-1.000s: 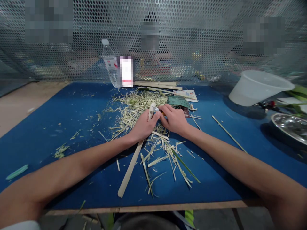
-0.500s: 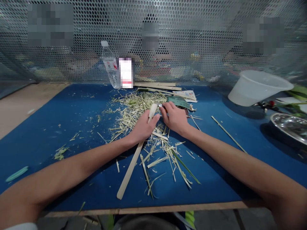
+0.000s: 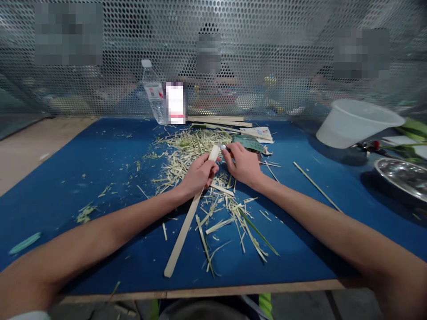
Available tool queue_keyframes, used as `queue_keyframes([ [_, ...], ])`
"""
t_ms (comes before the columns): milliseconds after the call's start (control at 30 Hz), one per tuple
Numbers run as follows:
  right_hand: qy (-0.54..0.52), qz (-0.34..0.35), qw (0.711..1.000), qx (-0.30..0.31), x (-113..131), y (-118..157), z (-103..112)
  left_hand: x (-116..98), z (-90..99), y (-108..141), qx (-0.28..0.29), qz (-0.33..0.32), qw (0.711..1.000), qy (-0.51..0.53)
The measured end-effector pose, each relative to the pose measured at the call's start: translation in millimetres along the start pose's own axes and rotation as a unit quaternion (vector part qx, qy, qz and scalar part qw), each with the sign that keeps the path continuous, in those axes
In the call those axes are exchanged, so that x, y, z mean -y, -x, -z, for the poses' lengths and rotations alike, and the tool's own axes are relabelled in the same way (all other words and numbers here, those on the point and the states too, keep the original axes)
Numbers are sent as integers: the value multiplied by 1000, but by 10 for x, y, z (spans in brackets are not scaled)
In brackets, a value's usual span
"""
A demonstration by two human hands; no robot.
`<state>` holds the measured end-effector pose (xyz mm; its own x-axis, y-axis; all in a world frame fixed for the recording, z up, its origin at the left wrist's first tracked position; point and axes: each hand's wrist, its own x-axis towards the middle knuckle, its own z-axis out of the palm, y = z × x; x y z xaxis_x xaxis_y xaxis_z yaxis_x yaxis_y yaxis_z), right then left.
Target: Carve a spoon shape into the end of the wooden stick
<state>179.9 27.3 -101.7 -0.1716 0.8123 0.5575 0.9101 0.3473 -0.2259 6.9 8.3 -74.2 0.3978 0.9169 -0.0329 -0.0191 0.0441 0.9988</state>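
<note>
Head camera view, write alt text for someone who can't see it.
The left hand grips a long pale strip above a heap of pale shavings on a blue mat. The right hand sits close beside it, next to a small metal piece at the strip's upper end.

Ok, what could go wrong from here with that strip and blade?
The small metal blade in the right hand is close to the left hand's fingers, so a slip could nick them. The pale strip also lies over loose shavings, so it might shift.
</note>
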Motion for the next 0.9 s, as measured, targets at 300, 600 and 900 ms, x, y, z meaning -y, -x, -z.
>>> queue_keyframes([
  [300,-20,23,1000,-7,7,0,30,-757,-115,252,26,-105,992,67],
  [600,-32,50,998,-36,76,4,69,-1360,-302,441,79,-198,969,126],
  [900,-114,74,981,-142,316,-289,854,-1246,-300,325,63,-248,959,122],
])
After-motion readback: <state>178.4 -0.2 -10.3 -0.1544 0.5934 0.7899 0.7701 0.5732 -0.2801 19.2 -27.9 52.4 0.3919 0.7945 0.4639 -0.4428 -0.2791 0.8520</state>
